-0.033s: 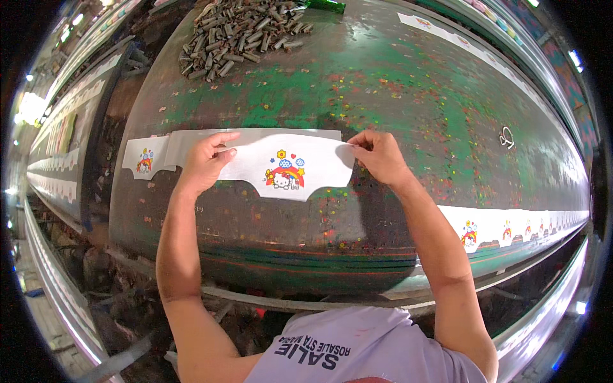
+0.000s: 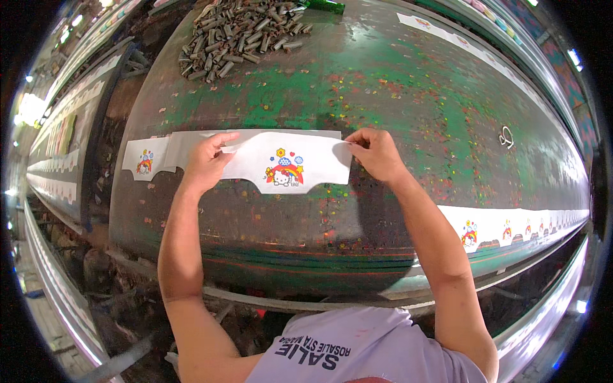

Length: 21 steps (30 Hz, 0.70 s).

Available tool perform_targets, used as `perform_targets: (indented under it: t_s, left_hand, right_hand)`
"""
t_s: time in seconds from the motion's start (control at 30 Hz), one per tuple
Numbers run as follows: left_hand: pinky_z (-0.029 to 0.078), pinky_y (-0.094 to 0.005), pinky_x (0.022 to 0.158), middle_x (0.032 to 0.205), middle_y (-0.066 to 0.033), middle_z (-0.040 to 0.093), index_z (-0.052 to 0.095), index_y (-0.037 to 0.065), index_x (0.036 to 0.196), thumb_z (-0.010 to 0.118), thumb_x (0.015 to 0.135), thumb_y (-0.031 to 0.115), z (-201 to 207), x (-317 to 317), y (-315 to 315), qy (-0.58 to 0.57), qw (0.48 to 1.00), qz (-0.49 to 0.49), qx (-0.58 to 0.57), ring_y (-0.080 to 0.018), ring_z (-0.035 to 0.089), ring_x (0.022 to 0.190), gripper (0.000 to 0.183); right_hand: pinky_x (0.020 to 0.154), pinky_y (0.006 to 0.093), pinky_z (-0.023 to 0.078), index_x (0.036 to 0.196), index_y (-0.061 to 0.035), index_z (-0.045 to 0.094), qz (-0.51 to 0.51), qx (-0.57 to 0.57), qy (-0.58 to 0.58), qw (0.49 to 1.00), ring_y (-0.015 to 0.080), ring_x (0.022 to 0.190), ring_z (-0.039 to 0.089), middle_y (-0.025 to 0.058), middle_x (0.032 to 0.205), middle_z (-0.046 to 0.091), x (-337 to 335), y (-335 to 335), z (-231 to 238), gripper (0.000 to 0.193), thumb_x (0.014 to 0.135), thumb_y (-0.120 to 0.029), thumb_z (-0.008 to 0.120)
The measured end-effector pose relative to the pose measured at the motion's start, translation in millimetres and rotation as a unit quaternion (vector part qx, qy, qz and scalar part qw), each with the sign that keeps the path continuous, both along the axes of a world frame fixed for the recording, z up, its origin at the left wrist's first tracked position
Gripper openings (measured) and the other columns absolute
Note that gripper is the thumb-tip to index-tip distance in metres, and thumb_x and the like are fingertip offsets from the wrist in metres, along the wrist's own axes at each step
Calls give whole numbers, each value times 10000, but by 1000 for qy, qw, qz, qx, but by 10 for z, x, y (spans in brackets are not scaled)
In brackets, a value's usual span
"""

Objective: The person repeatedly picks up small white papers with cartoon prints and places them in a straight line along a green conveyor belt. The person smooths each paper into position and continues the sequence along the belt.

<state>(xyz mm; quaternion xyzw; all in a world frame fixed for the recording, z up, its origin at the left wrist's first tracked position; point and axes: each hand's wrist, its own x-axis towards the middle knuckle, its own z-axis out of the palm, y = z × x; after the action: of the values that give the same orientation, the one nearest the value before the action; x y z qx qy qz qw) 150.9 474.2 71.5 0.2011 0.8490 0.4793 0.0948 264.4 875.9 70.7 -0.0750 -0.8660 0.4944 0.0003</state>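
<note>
Panel handling – both hands engaged. My left hand (image 2: 207,159) pinches the upper left corner of a white, cloth-like panel with a scalloped lower edge and a coloured cartoon cat-and-rainbow print (image 2: 285,167). My right hand (image 2: 378,153) pinches its upper right corner between thumb and forefinger. The panel spans the space between my hands, its print facing up. A pale flat strip (image 2: 319,133) shows along its upper edge; whether this is one layer or several I cannot confirm from the shading.

Just left of my left hand, a second white panel with the same motif (image 2: 133,153) lies on the worn, paint-flecked green table (image 2: 287,223). Beyond my left hand sits a heap of short, dark tubular pieces (image 2: 239,41). Right of my right forearm runs a row of white printed panels (image 2: 518,220).

Step in hand, as I judge it: controlling the panel by its upper corners. The next move calls for even tension – both pinches level, scalloped edge uncreased.
</note>
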Motion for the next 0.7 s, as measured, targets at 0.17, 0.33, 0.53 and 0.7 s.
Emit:
perform_targets:
  t_s: [0.17, 0.33, 0.53, 0.7]
  left_hand:
    - [523, -303, 717, 891, -13, 731, 697, 36, 1458, 779, 968, 26, -388, -196, 43, 70, 993, 83, -42, -90, 595, 716, 497]
    - [518, -294, 753, 815, 9, 653, 680, 54, 1486, 805, 965, 57, -606, -188, 35, 165, 975, 144, -28, -109, 577, 750, 536]
    - [545, -395, 911, 983, -53, 714, 615, 60, 1549, 823, 957, 101, -712, -230, 19, 233, 960, 156, -20, -215, 648, 936, 629]
    - [490, -505, 1129, 1338, -168, 742, 535, 54, 1592, 831, 953, 153, -790, -307, 24, 313, 932, 178, -50, -370, 666, 1274, 712]
  right_hand:
    - [802, 407, 601, 1088, -76, 847, -34, 176, 16, 984, 235, 862, 773, 104, 940, 821, -368, -130, -224, 182, 971, -211, 815]
    - [823, 454, 621, 1034, -110, 859, -62, 166, -23, 984, 326, 898, 796, 132, 959, 830, -447, -137, -218, 202, 929, -278, 820]
    - [818, 416, 623, 1058, -84, 852, -63, 183, -30, 981, 272, 881, 792, 114, 950, 830, -469, -163, -217, 217, 911, -243, 840]
    - [838, 338, 623, 1276, -5, 775, -51, 6, 69, 996, 141, 910, 743, 90, 1033, 810, -261, -11, -294, 327, 970, -115, 816]
